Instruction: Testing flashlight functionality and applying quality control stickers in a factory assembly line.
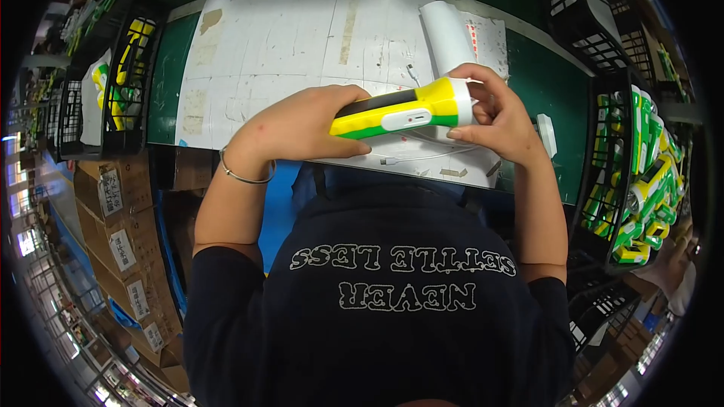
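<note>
A yellow and green flashlight [434, 98] with a white head ring and a dark panel along its top lies sideways between my hands, above the near part of the table. My left hand [305, 124] is wrapped round its tail end, hiding that part. At the head, my right hand [498, 117] grips the white rim with thumb below and fingers above. On the side facing me shows a white oval plate with a port. Beneath the flashlight a white cable [430, 157] lies on the table, and a second cable plug [412, 71] rests just beyond it.
White sheeting [279, 38] covers the green table, with a rolled white sheet [449, 34] at its far right. A black crate [603, 166] full of flashlights stands right; another crate [124, 98] holds some at left. Cardboard boxes [121, 234] line the lower left.
</note>
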Motion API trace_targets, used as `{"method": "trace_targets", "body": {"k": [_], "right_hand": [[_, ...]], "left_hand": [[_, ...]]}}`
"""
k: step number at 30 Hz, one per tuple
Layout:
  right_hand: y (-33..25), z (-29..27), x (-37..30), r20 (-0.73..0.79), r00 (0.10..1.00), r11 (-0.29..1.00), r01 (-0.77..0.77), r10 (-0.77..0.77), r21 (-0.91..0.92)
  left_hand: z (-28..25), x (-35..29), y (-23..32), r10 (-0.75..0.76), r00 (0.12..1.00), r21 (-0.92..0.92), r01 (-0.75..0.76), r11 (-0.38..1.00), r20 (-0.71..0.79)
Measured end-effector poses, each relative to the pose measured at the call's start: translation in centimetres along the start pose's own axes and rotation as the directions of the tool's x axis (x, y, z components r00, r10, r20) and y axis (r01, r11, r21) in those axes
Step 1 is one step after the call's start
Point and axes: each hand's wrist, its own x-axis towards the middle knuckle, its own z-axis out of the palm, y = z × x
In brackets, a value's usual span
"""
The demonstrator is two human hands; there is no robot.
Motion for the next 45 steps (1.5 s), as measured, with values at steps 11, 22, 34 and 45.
{"method": "trace_targets", "body": {"k": [11,22,34,45], "right_hand": [[0.0,0.0,-0.9,-0.018,0.992,0.992,0.125,-0.125,-0.021],[-0.2,-0.6,-1.2,-0.038,0.981,0.980,0.188,-0.191,-0.064],[-0.2,-1.7,-1.4,-0.021,0.961,0.960,0.274,-0.275,-0.050],[-3.2,0.6,0.1,-0.188,0.960,0.873,0.269,-0.208,0.406]], "left_hand": [[1.2,-0.2,0.2,0.062,0.997,-0.273,-0.072,0.959,-0.048],[0.9,-0.8,0.3,0.138,0.990,-0.442,-0.134,0.887,-0.024],[1.8,-0.9,0.9,0.241,0.961,-0.285,-0.271,0.919,-0.136],[4.7,-0.3,5.8,0.123,0.986,-0.808,-0.163,0.566,-0.113]]}}
